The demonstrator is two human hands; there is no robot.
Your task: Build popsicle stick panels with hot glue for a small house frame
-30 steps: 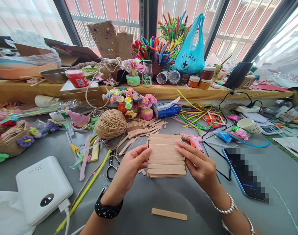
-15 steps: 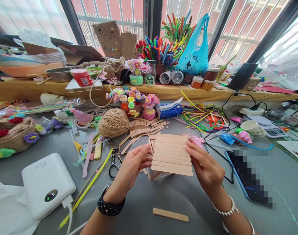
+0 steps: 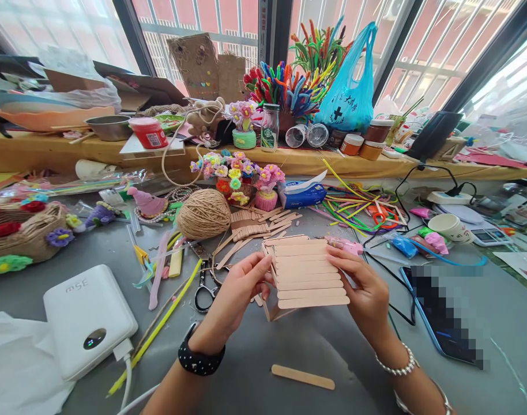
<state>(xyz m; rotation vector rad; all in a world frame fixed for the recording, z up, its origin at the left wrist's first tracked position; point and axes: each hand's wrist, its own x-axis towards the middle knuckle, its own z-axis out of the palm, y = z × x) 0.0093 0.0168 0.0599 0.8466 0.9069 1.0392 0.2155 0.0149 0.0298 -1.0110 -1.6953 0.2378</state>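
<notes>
Between my hands is a small box made of popsicle sticks (image 3: 309, 274), its top covered by a row of flat sticks laid side by side. My left hand (image 3: 246, 285) grips its left side, thumb near the upper edge. Along the right side, the fingers of my right hand (image 3: 361, 282) are closed on the stick ends. The box's underside and far side are mostly hidden. A single loose popsicle stick (image 3: 302, 377) lies on the grey table in front of me. More loose sticks (image 3: 248, 226) are spread beyond the box. Behind it shows part of a pink glue gun (image 3: 345, 245).
Scissors (image 3: 205, 291) and a twine ball (image 3: 204, 213) lie left of the box. A white power bank (image 3: 90, 323) with a cable sits at the left, a phone (image 3: 443, 317) at the right. Pipe cleaners (image 3: 354, 207) and a tissue pack (image 3: 302, 193) stand farther back.
The box has turned slightly in my hands, its near edge shifting a little to the right. My left hand's fingers have curled in more. The whole view has shifted slightly.
</notes>
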